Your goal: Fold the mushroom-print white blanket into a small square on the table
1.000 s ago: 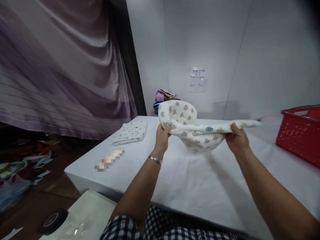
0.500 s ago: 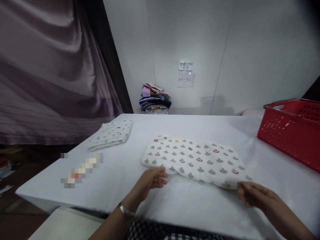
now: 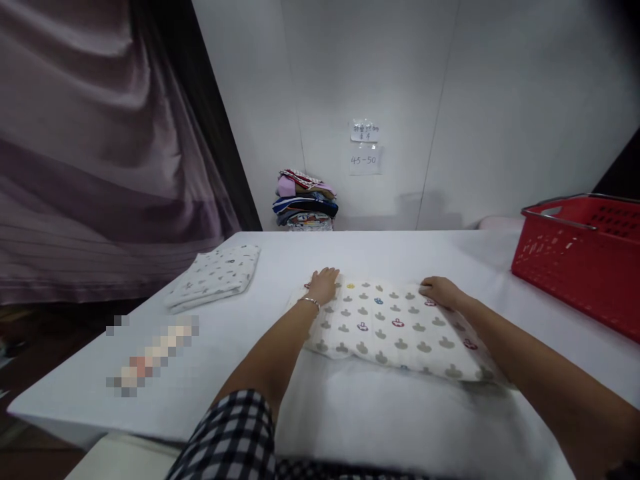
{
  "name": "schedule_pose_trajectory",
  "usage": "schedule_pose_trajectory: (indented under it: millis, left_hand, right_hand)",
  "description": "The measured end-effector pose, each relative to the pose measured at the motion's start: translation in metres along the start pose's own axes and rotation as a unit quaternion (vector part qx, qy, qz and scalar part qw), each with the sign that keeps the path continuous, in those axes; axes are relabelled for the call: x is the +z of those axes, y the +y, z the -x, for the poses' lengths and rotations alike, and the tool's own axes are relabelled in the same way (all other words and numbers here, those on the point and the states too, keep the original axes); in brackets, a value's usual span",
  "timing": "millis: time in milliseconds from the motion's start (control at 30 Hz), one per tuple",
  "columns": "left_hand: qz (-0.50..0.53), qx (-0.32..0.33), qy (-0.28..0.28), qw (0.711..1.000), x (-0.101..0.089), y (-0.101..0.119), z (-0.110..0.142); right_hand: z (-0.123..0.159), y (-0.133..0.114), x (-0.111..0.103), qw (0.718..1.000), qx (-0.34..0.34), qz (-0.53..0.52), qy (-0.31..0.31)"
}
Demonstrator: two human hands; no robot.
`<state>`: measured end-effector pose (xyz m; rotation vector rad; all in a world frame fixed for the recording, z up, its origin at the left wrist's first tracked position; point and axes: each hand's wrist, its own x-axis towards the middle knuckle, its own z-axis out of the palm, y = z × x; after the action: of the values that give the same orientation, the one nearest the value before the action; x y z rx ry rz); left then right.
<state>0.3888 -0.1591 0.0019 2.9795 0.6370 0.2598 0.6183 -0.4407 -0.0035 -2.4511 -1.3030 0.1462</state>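
Note:
A folded white cloth (image 3: 380, 325) with grey, red, yellow and blue mushroom-like prints lies on the white-covered table. My left hand (image 3: 324, 285), a bracelet at its wrist, rests flat on the cloth's far left corner with fingers stretched forward. At the far right edge my right hand (image 3: 441, 292) is closed, its bent fingers pressed together on the fabric. Both arms reach across the cloth and hide parts of its sides.
Another folded white cloth with small prints (image 3: 217, 277) lies at the table's left. A red basket (image 3: 575, 267) stands on the right. Folded fabrics (image 3: 306, 203) are stacked by the back wall below paper signs (image 3: 365, 160). A pixelated patch covers something at the left front.
Both my hands have moved from the cloth's near edge forward to its far edge. The right hand has also shifted left. The cloth lies in nearly the same place.

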Motion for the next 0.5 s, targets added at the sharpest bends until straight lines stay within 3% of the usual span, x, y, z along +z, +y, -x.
schedule_pose_trajectory:
  millis: [100,233,367,500]
  left_hand:
    - [-0.025,0.017,0.002,1.0,0.006,0.001,-0.003]
    - [-0.048,0.047,0.047,0.997,-0.007,0.0,0.012]
    - [-0.057,0.074,0.08,0.992,-0.031,-0.01,0.05]
    - [-0.059,0.138,0.107,0.983,-0.04,-0.025,0.104]
  right_hand:
    - [0.014,-0.005,-0.006,0.991,-0.071,0.082,0.074]
    - [0.053,-0.019,-0.021,0.952,-0.183,0.186,0.158]
    - [0.103,-0.034,-0.03,0.92,-0.261,0.211,0.204]
    - [0.148,-0.042,-0.025,0.924,-0.279,0.178,0.19]
